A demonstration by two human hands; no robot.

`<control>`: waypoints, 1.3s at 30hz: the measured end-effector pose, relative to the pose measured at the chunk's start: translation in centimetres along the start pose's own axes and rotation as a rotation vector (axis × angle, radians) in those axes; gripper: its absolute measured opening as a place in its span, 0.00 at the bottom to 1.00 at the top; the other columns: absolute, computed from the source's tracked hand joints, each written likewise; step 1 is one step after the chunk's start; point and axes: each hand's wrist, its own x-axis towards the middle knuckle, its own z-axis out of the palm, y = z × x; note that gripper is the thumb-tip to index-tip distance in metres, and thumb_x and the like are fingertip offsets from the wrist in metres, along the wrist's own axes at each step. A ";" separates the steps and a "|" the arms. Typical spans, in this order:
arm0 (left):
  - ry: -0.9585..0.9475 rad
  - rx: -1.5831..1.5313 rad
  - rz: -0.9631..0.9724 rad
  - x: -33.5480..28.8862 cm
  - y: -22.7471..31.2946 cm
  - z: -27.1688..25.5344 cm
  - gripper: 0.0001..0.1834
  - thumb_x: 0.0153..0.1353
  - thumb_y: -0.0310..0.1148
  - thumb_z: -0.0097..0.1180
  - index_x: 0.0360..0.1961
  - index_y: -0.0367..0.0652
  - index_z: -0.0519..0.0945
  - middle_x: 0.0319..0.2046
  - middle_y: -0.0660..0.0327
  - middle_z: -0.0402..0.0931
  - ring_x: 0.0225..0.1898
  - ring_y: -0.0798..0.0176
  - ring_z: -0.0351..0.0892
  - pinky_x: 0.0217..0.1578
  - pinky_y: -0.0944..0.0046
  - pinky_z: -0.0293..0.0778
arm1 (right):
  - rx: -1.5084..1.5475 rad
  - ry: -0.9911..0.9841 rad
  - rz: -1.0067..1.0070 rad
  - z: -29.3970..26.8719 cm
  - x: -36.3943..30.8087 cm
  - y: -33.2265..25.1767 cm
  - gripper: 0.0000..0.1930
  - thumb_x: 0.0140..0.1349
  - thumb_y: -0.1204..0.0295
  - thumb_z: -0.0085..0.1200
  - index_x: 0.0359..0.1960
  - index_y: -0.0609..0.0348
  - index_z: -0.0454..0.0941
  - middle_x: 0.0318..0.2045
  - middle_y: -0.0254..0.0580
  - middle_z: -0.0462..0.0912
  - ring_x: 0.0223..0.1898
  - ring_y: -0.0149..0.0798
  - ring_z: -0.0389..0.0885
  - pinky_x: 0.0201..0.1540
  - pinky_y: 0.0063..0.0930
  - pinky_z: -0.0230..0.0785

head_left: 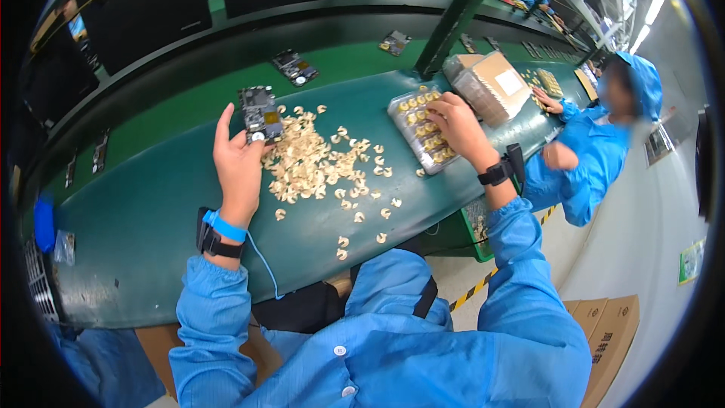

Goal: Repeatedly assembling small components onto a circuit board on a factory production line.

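Observation:
My left hand [239,168] holds a dark circuit board [260,109] by its lower end, with the board upright and a white round spot near the thumb. Beside it on the green bench lies a loose heap of small cream-coloured curved pieces [302,159]. My right hand [462,130] reaches over a clear plastic tray [404,132] with rows of small round yellow parts [424,127]. Its fingers are closed together at the tray; whatever they pinch is hidden.
A cardboard box in clear wrap [495,87] stands right of the tray. More circuit boards [294,68] lie on the green strip [340,51] behind the bench [151,204]. A green post [455,26] rises behind the tray. A co-worker in blue [593,143] is at the right.

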 end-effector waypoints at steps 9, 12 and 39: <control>-0.056 0.069 0.035 0.2 -1.0 -0.6 0.11 0.72 0.20 0.50 0.49 0.27 0.82 0.47 0.52 0.84 0.47 0.62 0.85 0.52 0.62 0.83 | -0.117 0.059 -0.115 -0.2 0.2 -0.6 0.05 0.66 0.80 0.56 0.42 0.67 0.80 0.38 0.50 0.79 0.44 0.52 0.79 0.48 0.42 0.75; -0.086 0.134 0.071 0.0 -0.7 -0.2 0.11 0.73 0.23 0.52 0.49 0.27 0.83 0.45 0.55 0.85 0.46 0.65 0.85 0.52 0.64 0.82 | 0.196 0.259 -0.125 0.2 2.6 -4.1 0.04 0.68 0.80 0.55 0.41 0.66 0.81 0.37 0.50 0.79 0.41 0.53 0.81 0.44 0.40 0.74; -0.081 0.382 0.160 -0.1 -1.0 -0.8 0.09 0.74 0.24 0.56 0.45 0.27 0.83 0.41 0.60 0.81 0.41 0.72 0.78 0.44 0.71 0.74 | 1.030 -0.118 -0.129 11.0 8.0 -18.6 0.07 0.66 0.77 0.61 0.42 0.68 0.82 0.32 0.43 0.84 0.29 0.31 0.82 0.34 0.25 0.76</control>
